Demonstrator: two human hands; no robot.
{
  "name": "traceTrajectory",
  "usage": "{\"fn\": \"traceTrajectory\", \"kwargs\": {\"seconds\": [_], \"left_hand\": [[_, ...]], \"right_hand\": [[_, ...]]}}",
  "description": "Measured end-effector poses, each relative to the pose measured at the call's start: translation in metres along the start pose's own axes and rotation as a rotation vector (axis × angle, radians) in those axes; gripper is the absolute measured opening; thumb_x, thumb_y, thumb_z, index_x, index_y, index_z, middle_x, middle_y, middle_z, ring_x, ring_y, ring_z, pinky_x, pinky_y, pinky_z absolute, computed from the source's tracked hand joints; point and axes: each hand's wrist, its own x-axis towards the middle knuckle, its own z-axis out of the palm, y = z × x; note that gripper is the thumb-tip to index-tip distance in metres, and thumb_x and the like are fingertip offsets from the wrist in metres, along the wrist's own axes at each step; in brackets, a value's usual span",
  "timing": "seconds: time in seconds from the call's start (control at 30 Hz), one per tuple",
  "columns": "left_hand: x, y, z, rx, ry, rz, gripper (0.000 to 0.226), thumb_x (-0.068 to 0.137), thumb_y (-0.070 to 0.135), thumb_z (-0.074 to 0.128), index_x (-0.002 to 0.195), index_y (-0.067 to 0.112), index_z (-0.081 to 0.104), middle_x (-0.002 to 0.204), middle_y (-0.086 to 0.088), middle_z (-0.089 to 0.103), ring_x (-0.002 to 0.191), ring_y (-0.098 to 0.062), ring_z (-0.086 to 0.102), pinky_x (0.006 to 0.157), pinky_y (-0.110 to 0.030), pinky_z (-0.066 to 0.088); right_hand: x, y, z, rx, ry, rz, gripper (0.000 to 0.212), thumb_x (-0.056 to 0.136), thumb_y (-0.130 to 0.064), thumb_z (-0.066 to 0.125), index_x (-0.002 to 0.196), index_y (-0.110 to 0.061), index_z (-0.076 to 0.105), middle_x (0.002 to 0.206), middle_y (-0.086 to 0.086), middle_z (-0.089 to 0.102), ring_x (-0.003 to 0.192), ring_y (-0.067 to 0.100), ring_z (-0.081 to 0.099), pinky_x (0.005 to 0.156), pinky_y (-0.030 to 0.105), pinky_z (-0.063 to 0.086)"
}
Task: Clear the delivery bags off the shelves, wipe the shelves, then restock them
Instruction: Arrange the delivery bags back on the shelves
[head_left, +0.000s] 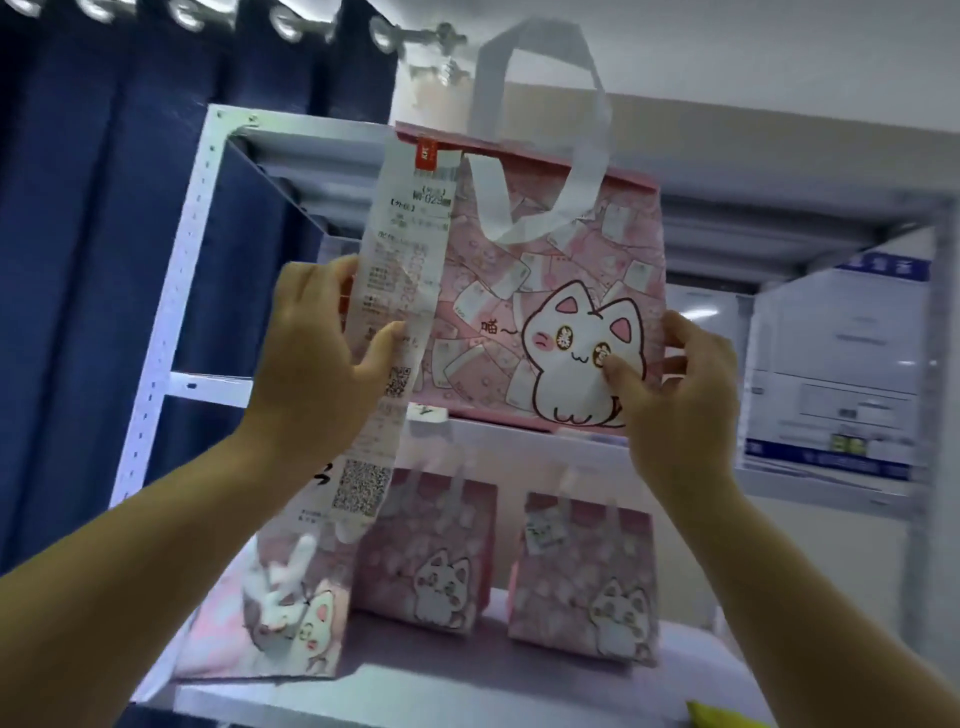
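White shelf (519, 431), hands (680, 395) gripping pink bag (545, 270)

Dim, cool bluish light; motion blur throughout, worst on lower bags (423, 577); wide-angle bending at edges.

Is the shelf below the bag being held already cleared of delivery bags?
No. Pink cat-print bags still stand on the lower shelf, beneath the large pink bag gripped by the left hand and right hand.

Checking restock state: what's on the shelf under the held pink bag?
Below the held pink bag, the lower shelf carries three pink cat bags, upright. The leftmost is partly covered by the hanging receipt and left hand.
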Motion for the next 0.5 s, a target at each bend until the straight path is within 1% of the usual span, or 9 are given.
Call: {"fn": "traceTrajectory", "kwargs": {"seconds": [0.07, 0.13, 0.2, 0.23, 0.3, 0.37, 0.4, 0.47, 0.5], "left_hand": [[-0.006, 0.019, 0.027, -0.055, -0.026, -0.013, 0.046, 0.082, 0.021, 0.068, 0.123, 0.011, 0.049, 0.108, 0.004, 0.038, 0.094, -0.009, 0.046, 0.069, -0.006, 0.039], [-0.01, 0.036, 0.054, -0.112, -0.055, -0.008, 0.048, 0.082, 0.022, 0.067, 0.124, 0.011, 0.048, 0.109, 0.004, 0.038, 0.096, -0.009, 0.045, 0.075, -0.006, 0.038], [-0.014, 0.051, 0.082, -0.156, -0.085, 0.0, 0.049, 0.082, 0.022, 0.067, 0.125, 0.011, 0.048, 0.111, 0.002, 0.041, 0.103, -0.015, 0.047, 0.084, -0.013, 0.039], [-0.016, 0.057, 0.097, -0.174, -0.098, 0.0, 0.049, 0.082, 0.022, 0.067, 0.125, 0.011, 0.048, 0.115, 0.0, 0.043, 0.105, -0.018, 0.047, 0.086, -0.016, 0.039], [-0.021, 0.068, 0.124, -0.206, -0.124, -0.008, 0.049, 0.082, 0.023, 0.067, 0.125, 0.011, 0.047, 0.118, -0.004, 0.046, 0.103, -0.015, 0.045, 0.085, -0.016, 0.038], [-0.028, 0.074, 0.152, -0.241, -0.165, -0.01, 0.05, 0.082, 0.023, 0.066, 0.126, 0.012, 0.046, 0.115, 0.0, 0.043, 0.102, -0.011, 0.043, 0.089, -0.021, 0.039], [-0.031, 0.076, 0.166, -0.254, -0.187, -0.01, 0.05, 0.082, 0.023, 0.067, 0.127, 0.012, 0.045, 0.114, 0.003, 0.041, 0.103, -0.01, 0.042, 0.092, -0.024, 0.039], [-0.036, 0.075, 0.193, -0.264, -0.224, -0.013, 0.053, 0.082, 0.022, 0.067, 0.128, 0.011, 0.044, 0.112, 0.007, 0.036, 0.103, -0.006, 0.038, 0.097, -0.024, 0.034], [-0.038, 0.074, 0.205, -0.267, -0.242, -0.021, 0.053, 0.082, 0.023, 0.067, 0.128, 0.011, 0.043, 0.112, 0.008, 0.035, 0.102, -0.005, 0.037, 0.097, -0.023, 0.032]], "right_hand": [[0.007, 0.019, -0.026, -0.05, 0.028, 0.013, 0.055, 0.078, -0.021, 0.073, 0.127, -0.008, 0.051, 0.108, -0.003, 0.045, 0.089, 0.013, 0.054, 0.063, 0.005, 0.045], [0.013, 0.039, -0.051, -0.105, 0.065, 0.013, 0.056, 0.078, -0.019, 0.073, 0.127, -0.007, 0.05, 0.107, -0.004, 0.044, 0.086, 0.012, 0.052, 0.059, 0.0, 0.041], [0.018, 0.058, -0.073, -0.152, 0.091, 0.011, 0.055, 0.077, -0.017, 0.074, 0.127, -0.006, 0.051, 0.107, -0.003, 0.044, 0.085, 0.013, 0.051, 0.06, -0.003, 0.039], [0.021, 0.068, -0.082, -0.173, 0.097, 0.013, 0.055, 0.077, -0.016, 0.073, 0.126, -0.006, 0.051, 0.107, -0.002, 0.043, 0.085, 0.013, 0.051, 0.06, -0.003, 0.038], [0.026, 0.087, -0.099, -0.21, 0.105, 0.021, 0.054, 0.078, -0.016, 0.073, 0.126, -0.006, 0.051, 0.107, -0.002, 0.043, 0.088, 0.014, 0.051, 0.061, -0.003, 0.038], [0.03, 0.107, -0.111, -0.251, 0.114, 0.046, 0.054, 0.078, -0.016, 0.073, 0.126, -0.007, 0.051, 0.108, -0.002, 0.044, 0.09, 0.015, 0.051, 0.063, 0.002, 0.039], [0.032, 0.117, -0.116, -0.275, 0.115, 0.061, 0.055, 0.078, -0.016, 0.074, 0.127, -0.007, 0.051, 0.109, -0.001, 0.045, 0.09, 0.016, 0.051, 0.068, 0.006, 0.039], [0.037, 0.135, -0.121, -0.319, 0.109, 0.088, 0.056, 0.078, -0.018, 0.074, 0.128, -0.008, 0.05, 0.113, 0.004, 0.048, 0.092, 0.019, 0.053, 0.074, 0.022, 0.048], [0.04, 0.144, -0.122, -0.341, 0.1, 0.102, 0.056, 0.078, -0.018, 0.074, 0.128, -0.008, 0.051, 0.115, 0.007, 0.049, 0.094, 0.022, 0.054, 0.078, 0.028, 0.05]]}}
